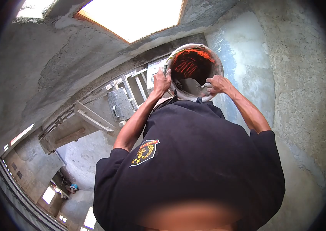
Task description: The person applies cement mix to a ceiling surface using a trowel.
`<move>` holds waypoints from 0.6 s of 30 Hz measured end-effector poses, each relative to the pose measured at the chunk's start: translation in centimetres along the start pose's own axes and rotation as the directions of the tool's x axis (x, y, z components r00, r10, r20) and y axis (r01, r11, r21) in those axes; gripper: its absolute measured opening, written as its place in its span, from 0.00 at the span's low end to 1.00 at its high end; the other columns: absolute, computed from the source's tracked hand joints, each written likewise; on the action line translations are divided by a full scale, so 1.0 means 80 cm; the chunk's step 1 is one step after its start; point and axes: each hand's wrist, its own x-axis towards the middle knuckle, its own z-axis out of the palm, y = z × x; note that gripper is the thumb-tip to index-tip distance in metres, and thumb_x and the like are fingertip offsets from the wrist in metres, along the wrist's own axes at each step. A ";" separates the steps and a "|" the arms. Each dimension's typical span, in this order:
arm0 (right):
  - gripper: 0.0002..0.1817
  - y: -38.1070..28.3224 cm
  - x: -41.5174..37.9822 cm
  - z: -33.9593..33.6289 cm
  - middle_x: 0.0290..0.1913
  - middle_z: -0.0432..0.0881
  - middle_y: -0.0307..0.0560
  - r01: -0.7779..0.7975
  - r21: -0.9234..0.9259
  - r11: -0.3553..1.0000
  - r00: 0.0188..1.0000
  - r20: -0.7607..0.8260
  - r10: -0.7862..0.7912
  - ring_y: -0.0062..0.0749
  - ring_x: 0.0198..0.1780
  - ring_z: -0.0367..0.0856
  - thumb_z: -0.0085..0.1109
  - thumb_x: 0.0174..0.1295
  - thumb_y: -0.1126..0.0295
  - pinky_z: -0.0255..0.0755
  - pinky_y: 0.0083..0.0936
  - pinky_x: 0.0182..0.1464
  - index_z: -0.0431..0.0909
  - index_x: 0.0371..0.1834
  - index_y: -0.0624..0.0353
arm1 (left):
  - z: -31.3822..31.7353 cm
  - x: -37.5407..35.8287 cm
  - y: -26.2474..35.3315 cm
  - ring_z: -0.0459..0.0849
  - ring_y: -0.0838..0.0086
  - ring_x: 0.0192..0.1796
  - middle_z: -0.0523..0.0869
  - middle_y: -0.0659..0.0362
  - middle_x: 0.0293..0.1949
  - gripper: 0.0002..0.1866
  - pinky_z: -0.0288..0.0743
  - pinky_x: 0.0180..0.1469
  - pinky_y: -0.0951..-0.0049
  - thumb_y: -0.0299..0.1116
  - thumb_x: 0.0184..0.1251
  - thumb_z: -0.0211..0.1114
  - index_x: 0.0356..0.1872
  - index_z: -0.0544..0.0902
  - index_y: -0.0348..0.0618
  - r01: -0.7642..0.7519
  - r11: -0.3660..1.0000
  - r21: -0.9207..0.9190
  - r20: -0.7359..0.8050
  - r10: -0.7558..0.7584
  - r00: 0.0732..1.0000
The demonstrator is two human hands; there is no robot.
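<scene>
A bucket [217, 63] with a pale, smeared rim and orange-red inner walls is tipped so that its mouth faces me. My left hand [162, 81] is closed on the left side of its rim. Inside the lower part of the mouth lies the grey blade of a trowel [189, 86]. My right hand [217, 84] is closed around the trowel's handle at the right of the bucket's mouth. The deeper inside of the bucket is dark, and I cannot make out how much it holds.
Left of the bucket, a flat float [120, 104] with a handle lies on boards beside a wooden ladder-like frame [129, 89]. Planks [93, 117] stand over a lower floor. Rough plastered walls [294, 77] rise around, with a bright opening [136, 17] above.
</scene>
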 end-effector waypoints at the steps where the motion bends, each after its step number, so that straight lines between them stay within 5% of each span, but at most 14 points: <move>1: 0.25 0.004 -0.002 0.007 0.36 0.81 0.59 0.004 -0.001 1.000 1.000 0.000 -0.004 0.52 0.40 0.80 0.62 0.46 0.53 0.74 0.43 0.43 0.76 0.48 0.52 | 0.000 0.000 0.000 0.83 0.46 0.35 0.81 0.37 0.28 0.15 0.75 0.32 0.56 0.34 0.63 0.59 0.42 0.73 0.29 0.015 1.000 0.001 0.003 -0.015 1.000; 8: 0.25 0.006 -0.009 0.019 0.37 0.80 0.60 -0.039 0.133 0.990 0.998 -0.042 0.045 0.54 0.42 0.79 0.59 0.48 0.49 0.74 0.43 0.45 0.77 0.43 0.56 | -0.002 -0.001 0.000 0.84 0.47 0.35 0.82 0.37 0.29 0.16 0.76 0.34 0.57 0.34 0.63 0.58 0.43 0.73 0.28 0.029 1.000 -0.006 0.022 -0.029 0.999; 13: 0.22 -0.020 -0.025 0.006 0.34 0.80 0.60 -0.115 0.063 0.991 0.990 -0.075 0.120 0.54 0.40 0.80 0.58 0.50 0.51 0.74 0.44 0.42 0.77 0.42 0.55 | -0.004 -0.001 -0.002 0.82 0.48 0.43 0.82 0.39 0.38 0.18 0.75 0.44 0.57 0.36 0.63 0.58 0.50 0.75 0.36 0.144 0.989 -0.020 0.060 -0.143 0.988; 16: 0.23 -0.018 -0.027 0.014 0.33 0.80 0.61 -0.064 0.036 0.997 0.988 -0.141 0.068 0.54 0.38 0.80 0.57 0.50 0.51 0.74 0.44 0.42 0.76 0.44 0.54 | 0.003 -0.001 -0.016 0.83 0.46 0.38 0.82 0.36 0.32 0.18 0.76 0.37 0.56 0.35 0.62 0.59 0.44 0.73 0.27 0.078 0.997 0.001 0.024 -0.078 0.997; 18: 0.23 -0.020 -0.030 0.013 0.33 0.80 0.60 -0.063 0.050 0.997 0.984 -0.163 0.071 0.53 0.38 0.80 0.57 0.50 0.51 0.74 0.43 0.42 0.76 0.45 0.54 | -0.001 -0.002 -0.010 0.82 0.47 0.41 0.82 0.38 0.35 0.17 0.75 0.41 0.57 0.35 0.62 0.59 0.47 0.74 0.33 0.121 0.993 0.008 0.052 -0.121 0.991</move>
